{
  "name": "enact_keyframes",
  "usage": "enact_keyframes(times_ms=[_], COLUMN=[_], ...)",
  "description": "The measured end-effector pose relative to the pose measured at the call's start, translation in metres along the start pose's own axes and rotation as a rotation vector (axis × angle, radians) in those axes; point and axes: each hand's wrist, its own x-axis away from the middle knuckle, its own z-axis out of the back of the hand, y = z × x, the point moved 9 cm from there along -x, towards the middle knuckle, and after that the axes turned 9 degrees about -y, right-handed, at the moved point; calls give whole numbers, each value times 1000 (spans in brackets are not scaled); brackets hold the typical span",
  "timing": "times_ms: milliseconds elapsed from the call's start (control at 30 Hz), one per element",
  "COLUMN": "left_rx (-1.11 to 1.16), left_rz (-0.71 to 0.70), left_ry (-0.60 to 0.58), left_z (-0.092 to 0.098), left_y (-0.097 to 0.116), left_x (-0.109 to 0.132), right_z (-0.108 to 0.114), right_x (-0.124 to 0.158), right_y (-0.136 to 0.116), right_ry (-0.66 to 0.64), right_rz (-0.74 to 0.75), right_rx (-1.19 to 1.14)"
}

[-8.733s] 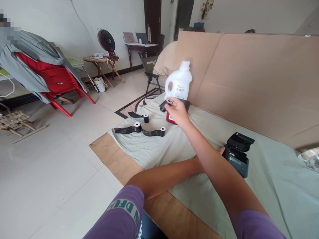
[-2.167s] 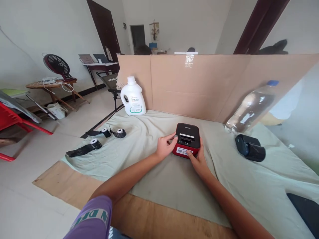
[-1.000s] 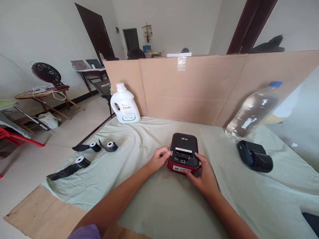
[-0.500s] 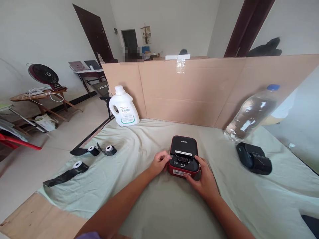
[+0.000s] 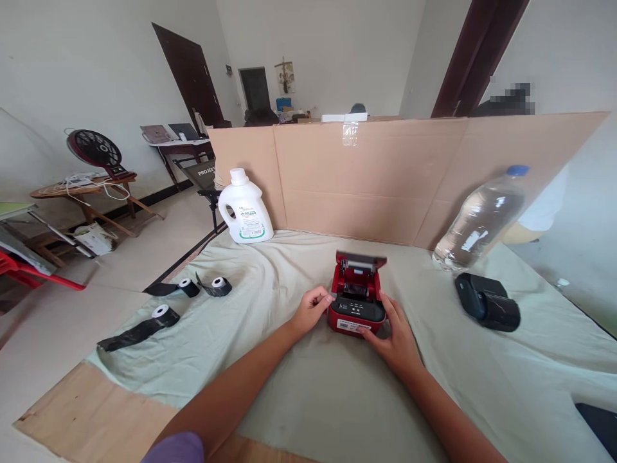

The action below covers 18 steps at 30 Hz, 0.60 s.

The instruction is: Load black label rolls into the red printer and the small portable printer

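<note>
A small red and black label printer (image 5: 357, 310) rests on the cloth in front of me, its lid (image 5: 360, 261) raised and tilted back. The red paper bay shows inside, with something dark in it that I cannot make out. My left hand (image 5: 311, 310) is at the printer's left side, fingers curled, thumb and fingertips against its edge. Around the right front corner, my right hand (image 5: 396, 331) grips the body, fingers along the side and thumb on the front by a white sticker (image 5: 353, 326).
Black paper rolls (image 5: 165, 315) with loose tails lie at the left. A white detergent jug (image 5: 245, 209) stands behind them. At the right are a large water bottle (image 5: 482, 218) and a black device (image 5: 486, 301). A cardboard panel (image 5: 357, 180) closes off the back.
The printer's lid was down and has swung up and back, exposing the red interior. Both hands have stayed at the printer's sides. My view has shifted slightly.
</note>
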Motion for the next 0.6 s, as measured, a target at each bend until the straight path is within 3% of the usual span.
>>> enact_keyframes(times_ms=[233, 367, 467, 600], left_rx=[22, 14, -10, -6], left_rz=[-8, -53, -86, -110], left_ry=[-84, -76, -69, -80], left_z=[-2, -2, -4, -6], left_y=[3, 9, 10, 7], left_x=[-4, -3, -2, -3], right_z=[2, 15, 33, 38], right_x=[2, -3, -23, -68], right_y=[-1, -14, -22, -8], right_ry=[13, 17, 47, -12], right_rz=[8, 9, 1, -211], right_rx=[-16, -45, -62, -59])
